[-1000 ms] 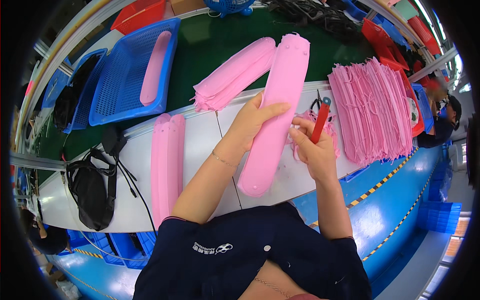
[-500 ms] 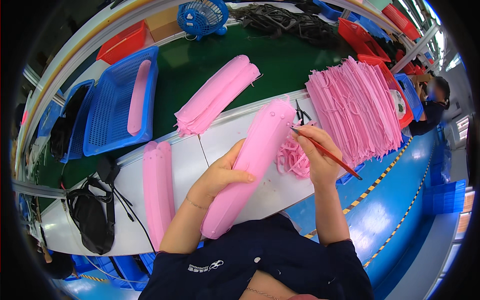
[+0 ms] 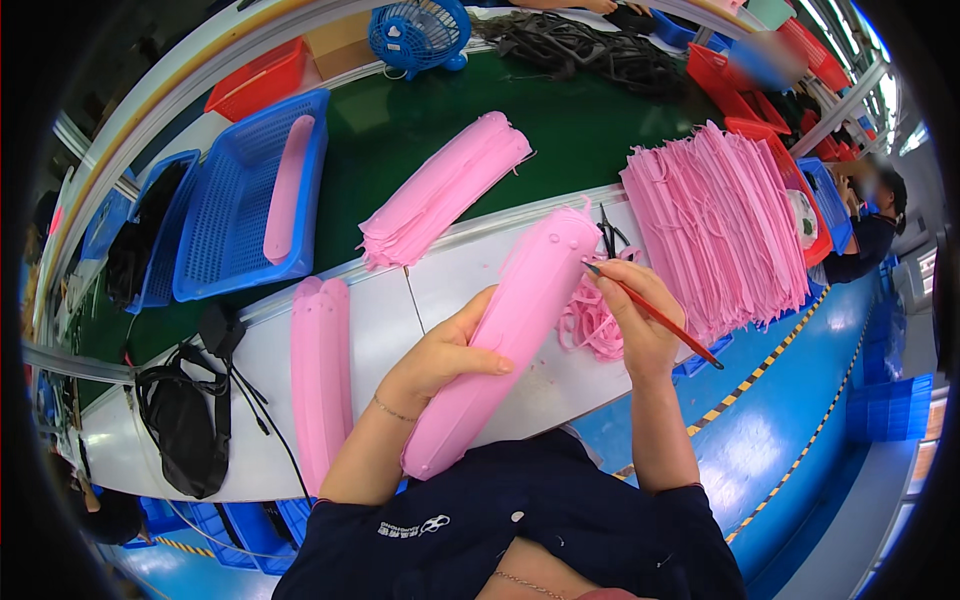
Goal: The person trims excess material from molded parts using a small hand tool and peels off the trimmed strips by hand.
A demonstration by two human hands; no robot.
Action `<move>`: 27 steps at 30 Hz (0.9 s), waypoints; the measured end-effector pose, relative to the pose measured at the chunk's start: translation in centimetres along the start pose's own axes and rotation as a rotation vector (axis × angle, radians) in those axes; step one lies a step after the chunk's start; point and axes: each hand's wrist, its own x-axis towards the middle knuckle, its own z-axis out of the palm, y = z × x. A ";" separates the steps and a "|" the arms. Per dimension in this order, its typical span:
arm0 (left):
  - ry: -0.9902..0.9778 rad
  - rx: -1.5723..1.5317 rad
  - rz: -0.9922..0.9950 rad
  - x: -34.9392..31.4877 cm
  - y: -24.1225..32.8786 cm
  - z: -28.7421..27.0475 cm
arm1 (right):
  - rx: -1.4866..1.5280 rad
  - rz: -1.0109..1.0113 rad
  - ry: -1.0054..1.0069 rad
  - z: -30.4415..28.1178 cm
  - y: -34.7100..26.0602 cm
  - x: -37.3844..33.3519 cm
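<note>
A long pink padded piece (image 3: 500, 345) with rounded ends and small round bumps near its ends lies tilted across my front. My left hand (image 3: 450, 350) is wrapped round its middle, thumb on top. In my right hand (image 3: 640, 315) is a slim red pen-like tool (image 3: 665, 322) with a dark pointed tip. That tip is at the piece's far right edge, beside the bumps; whether it touches I cannot tell. Just behind lie pink trimmed strips (image 3: 592, 325) and black-handled snips (image 3: 612, 232), partly hidden.
Stacked pink strips (image 3: 715, 225) stand at right. A pink bundle (image 3: 445, 190) lies on the green belt (image 3: 365, 130); more pink pieces (image 3: 320, 385) rest at left. A blue basket (image 3: 195, 240), a black bag (image 3: 185, 430) and a blue fan (image 3: 420, 35) are around. Another person (image 3: 875, 225) is at far right.
My view has shifted slightly, so the table things sit a little further right. Both hands keep their grips, with the tool's tip still by the far end of the pink piece.
</note>
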 end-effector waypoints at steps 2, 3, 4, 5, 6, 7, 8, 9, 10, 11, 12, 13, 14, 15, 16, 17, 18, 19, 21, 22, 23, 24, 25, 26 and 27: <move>0.008 0.000 0.000 0.1 0.1 -0.1 | -0.046 -0.042 -0.020 0.1 -0.4 0.4; 0.005 0.011 0.000 0.0 0.1 -0.3 | -0.090 -0.083 -0.038 0.3 -0.6 0.6; 0.004 0.023 0.002 -0.1 0.2 -0.5 | -0.080 -0.090 -0.045 0.4 -0.9 0.8; 0.030 0.030 0.016 -0.5 0.4 -0.5 | -0.122 -0.114 -0.038 0.6 -1.0 1.0; 0.022 0.006 0.010 -0.7 0.7 -0.3 | -0.160 -0.141 -0.033 0.9 -1.1 1.1; 0.017 -0.017 0.006 -1.0 0.9 0.0 | -0.117 -0.136 -0.021 1.0 -1.1 1.2; -0.005 -0.035 0.007 -1.3 0.9 0.2 | -0.159 -0.145 -0.037 1.0 -1.5 1.1; -0.017 -0.048 0.015 -1.4 0.6 0.0 | -0.190 -0.162 -0.057 1.0 -1.6 1.1; -0.035 -0.039 0.023 -0.8 0.3 -0.1 | -0.189 -0.163 -0.048 0.6 -1.5 1.0; -0.057 -0.026 0.026 -0.4 0.0 -0.4 | -0.189 -0.162 -0.033 0.5 -1.2 0.8; -0.021 -0.004 0.057 -0.3 -0.2 -0.8 | -0.106 -0.103 -0.031 0.3 -0.9 0.7; -0.074 -0.047 0.050 -0.2 -0.4 -0.8 | -0.035 -0.041 -0.027 0.1 -1.0 0.8; -0.129 -0.097 0.032 -0.4 -0.6 -0.8 | -0.012 -0.056 -0.039 0.4 -1.1 0.9; -0.111 -0.084 0.047 -0.7 -0.4 -0.8 | -0.025 -0.066 -0.053 0.6 -1.2 1.1; -0.114 -0.118 0.050 -1.0 -0.1 -0.8 | -0.040 -0.076 -0.064 0.8 -1.4 1.4; -0.119 -0.152 0.050 -1.3 0.1 -0.8 | -0.088 -0.121 -0.113 0.9 -1.9 1.6; -0.105 -0.141 0.061 -1.5 0.0 -1.0 | -0.072 -0.132 -0.118 0.8 -2.2 1.8; -0.120 -0.134 0.061 -1.6 -0.2 -1.1 | -0.155 -0.189 -0.183 0.7 -2.4 2.0; -0.114 -0.120 0.045 -1.5 -0.2 -1.3 | -0.327 -0.325 -0.264 0.7 -2.7 2.3; -0.101 -0.106 0.057 -1.7 0.2 -1.3 | -0.310 -0.340 -0.263 1.1 -2.9 2.5; -0.098 -0.163 0.044 -1.8 0.5 -1.1 | -0.451 -0.446 -0.244 1.4 -3.2 2.7; -0.093 -0.221 0.033 -1.9 0.7 -1.1 | -0.590 -0.551 -0.221 1.8 -3.3 2.9; -0.113 -0.234 0.066 -1.6 0.5 -1.2 | -0.554 -0.603 -0.289 1.7 -2.7 3.2; -0.099 -0.228 0.076 -1.7 0.5 -1.1 | -0.539 -0.614 -0.292 1.4 -2.3 3.5; -0.098 -0.228 0.080 -1.9 0.5 -0.9 | -0.595 -0.724 -0.332 1.0 -2.0 3.7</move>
